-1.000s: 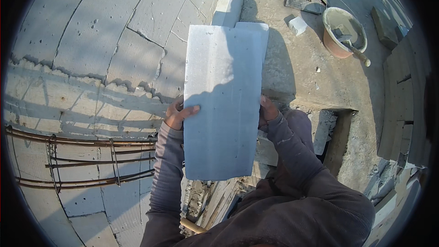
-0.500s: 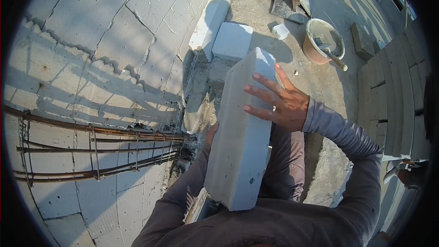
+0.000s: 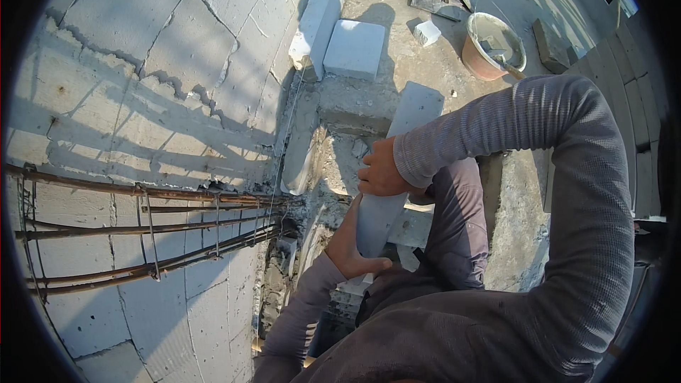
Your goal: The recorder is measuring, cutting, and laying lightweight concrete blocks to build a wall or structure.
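Note:
A long pale grey concrete block (image 3: 417, 108) slants in front of me, its narrow face turned up. My left hand (image 3: 346, 247) is closed around its near end, with the thumb on the near side and the fingers along the left side. Across the middle of the block lies my right hand (image 3: 383, 170), its fingers curled over the left edge. My right forearm crosses over the block from the right and hides part of it. Left of the block is a rough mortar-smeared gap (image 3: 333, 163) beside the wall.
Rusty rebar (image 3: 149, 230) juts along the block wall (image 3: 149, 305) at left. A taut string (image 3: 289, 124) runs down the wall edge. Ahead sit a white block (image 3: 355, 50), a small block piece (image 3: 426, 33) and a mortar bucket (image 3: 474, 57). Stacked blocks (image 3: 638, 113) stand at right.
The block has turned and dropped lower, away from my chest, showing its narrow face. My right hand has gone from lying spread on its right side to gripping over it; my left hand now shows.

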The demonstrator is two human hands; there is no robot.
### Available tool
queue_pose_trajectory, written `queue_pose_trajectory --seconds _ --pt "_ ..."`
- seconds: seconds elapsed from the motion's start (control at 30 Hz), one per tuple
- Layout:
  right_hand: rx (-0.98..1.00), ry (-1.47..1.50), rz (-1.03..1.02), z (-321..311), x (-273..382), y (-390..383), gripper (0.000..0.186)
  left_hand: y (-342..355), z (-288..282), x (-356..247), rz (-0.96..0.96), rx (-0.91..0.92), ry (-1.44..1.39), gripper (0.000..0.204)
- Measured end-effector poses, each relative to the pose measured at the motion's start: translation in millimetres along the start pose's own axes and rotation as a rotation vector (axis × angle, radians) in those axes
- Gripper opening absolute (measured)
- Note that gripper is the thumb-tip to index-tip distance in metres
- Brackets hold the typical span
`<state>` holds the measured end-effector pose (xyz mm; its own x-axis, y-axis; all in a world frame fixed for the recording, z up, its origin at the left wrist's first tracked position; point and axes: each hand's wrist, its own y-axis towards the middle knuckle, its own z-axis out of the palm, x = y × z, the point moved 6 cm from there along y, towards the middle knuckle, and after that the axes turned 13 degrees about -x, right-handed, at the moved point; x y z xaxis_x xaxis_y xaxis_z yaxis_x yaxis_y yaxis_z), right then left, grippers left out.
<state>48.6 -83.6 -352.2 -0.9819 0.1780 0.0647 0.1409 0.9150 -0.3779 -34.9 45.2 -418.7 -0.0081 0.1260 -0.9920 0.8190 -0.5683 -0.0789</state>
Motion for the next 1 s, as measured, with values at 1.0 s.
queue_pose_trajectory --seconds 1.0 --pt "-0.957 0.555 1.219 200.3 -85.8 -71.1 0.050 164.3 -199.7 -148.4 -0.303 -0.859 1.512 0.103"
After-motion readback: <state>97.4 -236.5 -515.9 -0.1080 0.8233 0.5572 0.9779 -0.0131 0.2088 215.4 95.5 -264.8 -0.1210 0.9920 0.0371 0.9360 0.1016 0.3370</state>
